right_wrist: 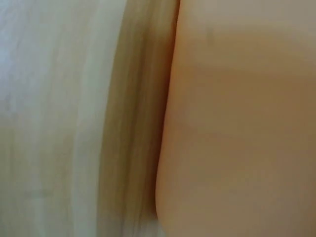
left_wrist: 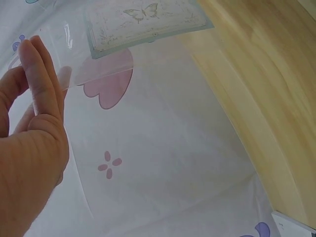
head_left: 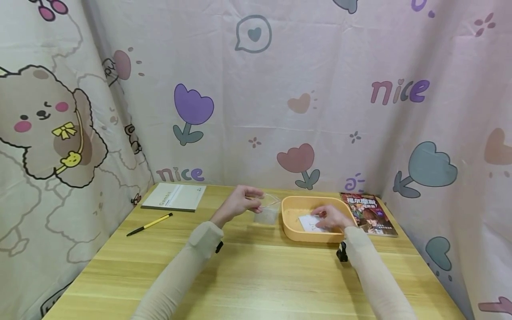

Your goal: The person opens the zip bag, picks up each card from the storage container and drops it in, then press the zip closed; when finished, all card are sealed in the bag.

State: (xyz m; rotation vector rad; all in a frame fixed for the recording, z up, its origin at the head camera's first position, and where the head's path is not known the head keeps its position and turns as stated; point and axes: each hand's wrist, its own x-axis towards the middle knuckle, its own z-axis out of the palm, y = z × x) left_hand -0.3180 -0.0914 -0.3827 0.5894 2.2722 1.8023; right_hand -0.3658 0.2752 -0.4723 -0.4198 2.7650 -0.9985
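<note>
Light sleeves (head_left: pixel 176 275) are seen nearest, extended over the table (head_left: pixel 276 280); between them a broad run of wood is noted before the tray (head_left: pixel 310 238). The table's left and right edges are bounded by the printed curtain (head_left: pixel 248 129).

The hands are held apart. By the right hand (head_left: pixel 335 218), lowered over the tray's near right side, the right end of a white card (head_left: pixel 306 222) is met; whether the card is gripped or only touched cannot be told. The card is located inside the tray, near its front wall. In the right wrist view, an orange wall is shown beside shaded wood, with the fingers hidden.

A transparent bag (head_left: pixel 267 217) is pinched by its upper part in the left hand (head_left: pixel 240 204), just left of the tray. A butterfly panel (left_wrist: pixel 148 22) is seen at the bag; whether it is printed on or inserted cannot be determined.

A slanted yellow-and-black pen (head_left: pixel 150 224) is found toward the left edge, well apart from the left hand. A magazine (head_left: pixel 378 218) is placed close beside the tray, near the right edge. A notebook (head_left: pixel 174 196) is recorded at the far left corner.
</note>
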